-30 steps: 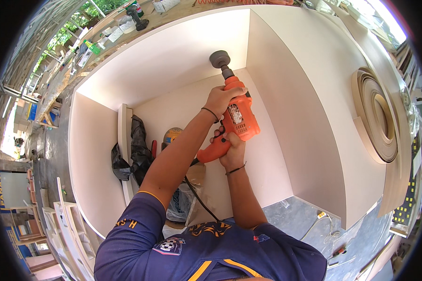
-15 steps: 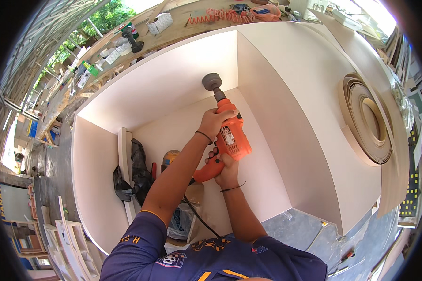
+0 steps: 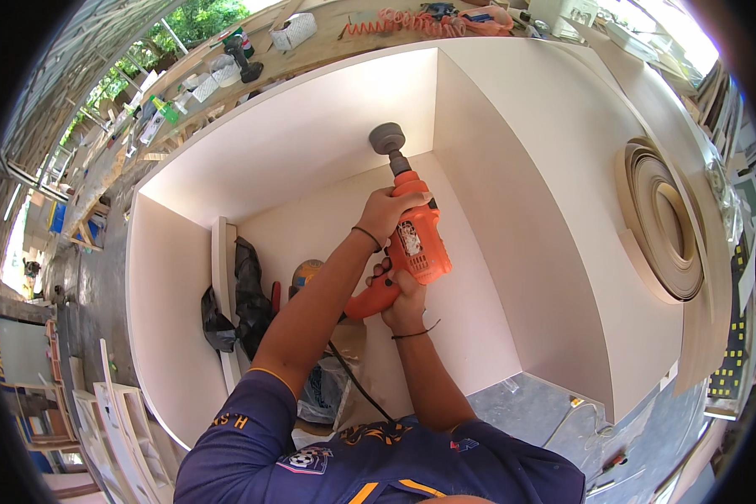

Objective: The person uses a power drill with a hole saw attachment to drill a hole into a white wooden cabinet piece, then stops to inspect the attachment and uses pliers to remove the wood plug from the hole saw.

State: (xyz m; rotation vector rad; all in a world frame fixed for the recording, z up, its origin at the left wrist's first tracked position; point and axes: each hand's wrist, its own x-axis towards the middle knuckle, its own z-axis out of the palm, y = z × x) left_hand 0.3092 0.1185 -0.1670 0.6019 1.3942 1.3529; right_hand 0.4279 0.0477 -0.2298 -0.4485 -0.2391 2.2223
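An orange corded drill (image 3: 417,241) points away from me inside a large white cabinet box (image 3: 311,134). A dark hole saw (image 3: 387,138) is fitted in its chuck, up against or very near the far panel; I cannot tell whether it touches. My left hand (image 3: 386,213) wraps over the front of the drill's body, just behind the chuck. Lower down, my right hand (image 3: 405,302) grips the rear handle, its fingers by the trigger. A black cord (image 3: 354,380) runs from the handle back toward my body.
Black plastic (image 3: 249,290) and a white strip (image 3: 221,294) lie along the box's left side. A roll of edge banding (image 3: 662,223) rests on the right outer panel. Behind stands a wooden workbench (image 3: 319,55) with a coiled red air hose (image 3: 416,23) and a cordless drill (image 3: 245,63).
The view has shifted slightly. Both hands keep their hold on the drill, and the hole saw stays by the far panel.
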